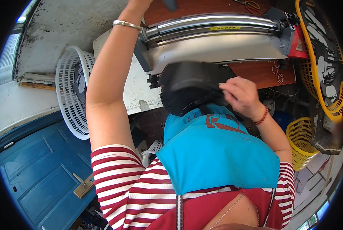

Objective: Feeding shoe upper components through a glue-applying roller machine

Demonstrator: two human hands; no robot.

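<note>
My left arm stretches over the machine's left end, and only the wrist side of my left hand (pixel 139 5) shows at the top edge. Its fingers are out of the picture. A dark grey piece (pixel 170 4) appears just to its right; whether the hand touches it I cannot tell. My right hand (pixel 240 96) is closed, thumb and fingertips together, beside a black, soft-looking bundle (pixel 187 82) over my lap. What the fingers hold, if anything, is too small or hidden. Ahead lies a machine with a long steel roller (pixel 217 23) and a metal feed plate (pixel 217 48).
Orange-handled scissors (pixel 252 5) lie on the brown tabletop behind the roller. At right stands a yellow basket (pixel 311 73) of dark and pale cut pieces, with another yellow basket (pixel 300 134) lower. A white basket (pixel 73 111) with dark pieces is at left, above a blue door (pixel 45 165).
</note>
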